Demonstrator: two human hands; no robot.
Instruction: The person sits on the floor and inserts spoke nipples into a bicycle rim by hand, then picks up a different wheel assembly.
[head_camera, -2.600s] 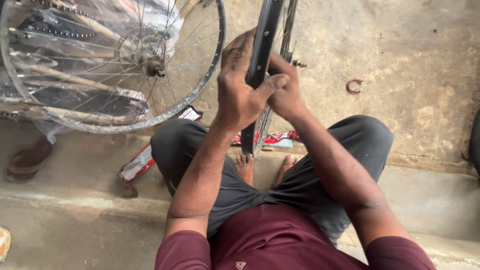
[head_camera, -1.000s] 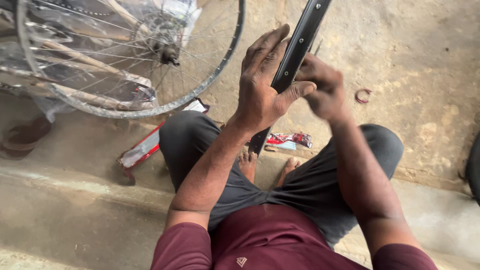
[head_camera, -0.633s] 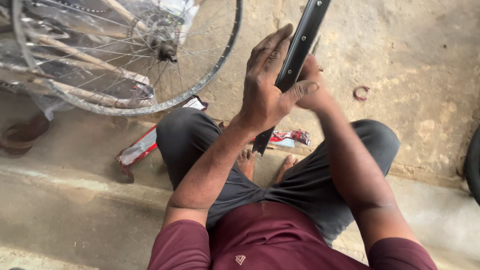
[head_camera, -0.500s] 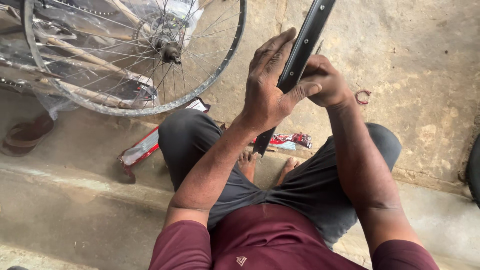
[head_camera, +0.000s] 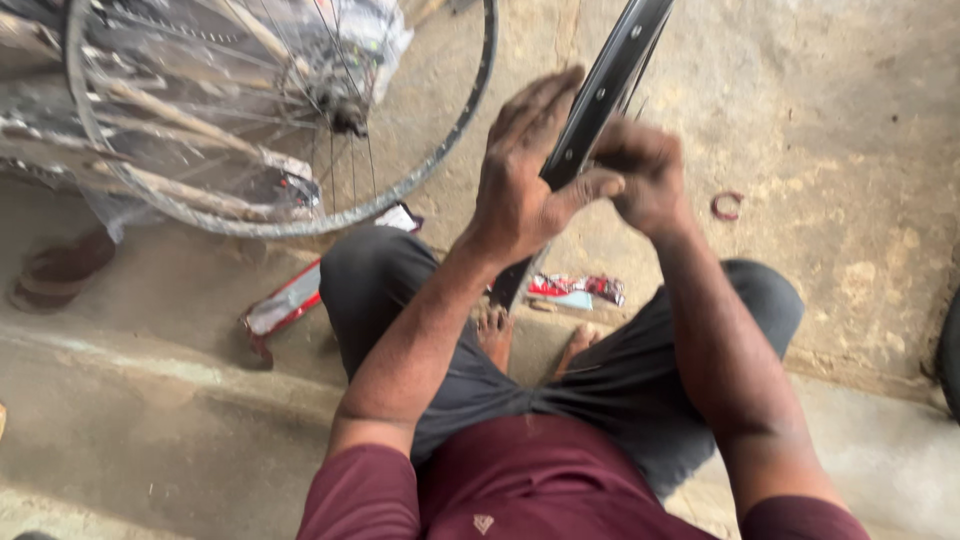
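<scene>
Rough concrete floor (head_camera: 850, 110) fills the scene, stained and patchy, with a raised concrete step (head_camera: 150, 400) running across the lower left where the person sits cross-legged in dark trousers and a maroon shirt, bare feet tucked in front.

Between the knees stands a black bicycle rim (head_camera: 600, 100), tilted so its upper end leans to the right and runs out of the top edge; its lower end comes down near the feet. The left hand (head_camera: 525, 175) wraps the rim from the left, fingers stretched up along it and the thumb pressed across toward the other hand. The right hand (head_camera: 645, 175) is curled closed against the rim's right side (it is blurred, so what the fingertips pinch cannot be told). The two hands touch at the thumb.

At upper left leans a spoked wheel (head_camera: 280, 110) with a hub, cloudy plastic wrap behind its spokes. A red and white packet (head_camera: 290, 300) lies by the left knee, a crumpled wrapper (head_camera: 575, 290) beyond the feet, a small reddish ring (head_camera: 727, 206) on the floor to the right, and a brown sandal (head_camera: 60, 270) at far left.
</scene>
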